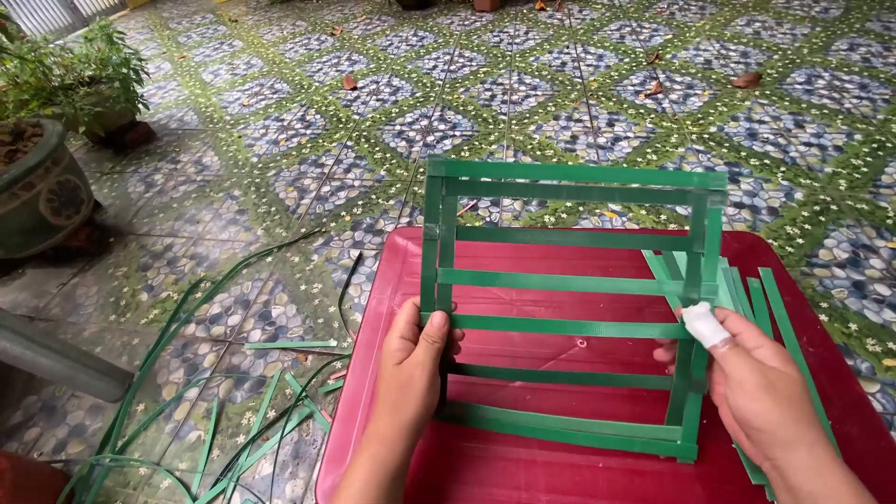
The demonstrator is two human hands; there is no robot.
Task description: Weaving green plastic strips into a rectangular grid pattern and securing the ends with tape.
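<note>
Both my hands grip the green strap frame (569, 308) over the red table (373, 411).
My left hand (415, 359) pinches its left upright near the table's left edge; my right hand (747, 373), thumb bandaged, clasps the right upright.

An outdoor floor (523, 84) of patterned tiles, blue pebble diamonds framed by green bands with small white flowers, lies in even daylight. Dry brown leaves (747, 80) are scattered across it. At the left stands a glazed green pot (37, 191) beside a leafy plant (79, 65)
</note>
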